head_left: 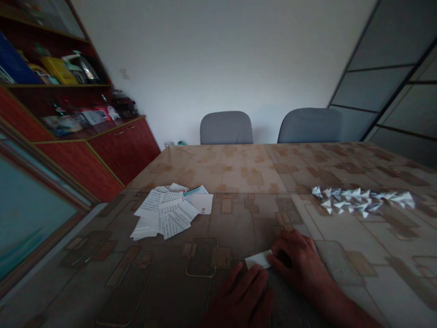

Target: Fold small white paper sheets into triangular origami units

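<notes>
the small white rectangular slip of paper [256, 260] lies at the near side of the brown-and-beige patterned tabletop [235, 230], between both hands. the left hand [243, 296] rests palm down, fingers slightly spread, fingertips on the slip's near edge, presumably to steady it. the right hand [295, 260] is curled at its right end; whether it pinches or only presses, i cannot tell. the table likely serves as a firm backing. loose white printed paper sheets [175, 214] lie fanned to the left; pointed white folded-paper pieces [357, 194] sit in rows to the right, apparently kept separate.
</notes>
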Demonstrator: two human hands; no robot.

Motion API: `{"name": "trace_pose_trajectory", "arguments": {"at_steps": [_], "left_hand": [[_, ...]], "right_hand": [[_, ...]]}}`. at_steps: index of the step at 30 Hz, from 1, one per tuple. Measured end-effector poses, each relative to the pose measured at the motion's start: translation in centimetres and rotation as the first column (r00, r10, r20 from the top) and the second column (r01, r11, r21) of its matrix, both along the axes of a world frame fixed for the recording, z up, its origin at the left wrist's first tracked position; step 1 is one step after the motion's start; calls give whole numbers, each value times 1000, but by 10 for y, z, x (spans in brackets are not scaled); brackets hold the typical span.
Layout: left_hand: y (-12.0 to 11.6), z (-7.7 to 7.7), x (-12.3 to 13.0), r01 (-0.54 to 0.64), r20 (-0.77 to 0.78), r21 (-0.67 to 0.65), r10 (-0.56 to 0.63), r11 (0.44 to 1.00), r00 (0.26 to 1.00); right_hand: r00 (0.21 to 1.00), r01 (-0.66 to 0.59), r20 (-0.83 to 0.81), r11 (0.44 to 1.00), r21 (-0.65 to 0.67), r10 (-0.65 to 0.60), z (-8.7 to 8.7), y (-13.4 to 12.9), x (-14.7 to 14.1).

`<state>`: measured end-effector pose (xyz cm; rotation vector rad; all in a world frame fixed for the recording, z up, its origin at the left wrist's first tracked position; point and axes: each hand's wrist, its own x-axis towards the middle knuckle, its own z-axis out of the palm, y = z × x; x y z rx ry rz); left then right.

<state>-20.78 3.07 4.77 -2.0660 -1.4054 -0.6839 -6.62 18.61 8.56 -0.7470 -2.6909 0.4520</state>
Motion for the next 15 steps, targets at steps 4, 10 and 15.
{"name": "trace_pose_trajectory", "arguments": {"at_steps": [4,10,15], "left_hand": [[1,0,1,1,21,29,-1,1000,1000],[0,4,-1,-5,63,30,3,1000,998],[0,8,-1,-3,86,58,-2,998,996]], "right_hand": [[1000,17,10,1000,0,-17,0,-1,0],[999,19,25,1000,8,-19,-1,1,0],[992,91,-94,995,43,-87,-8,-2,6]]}}
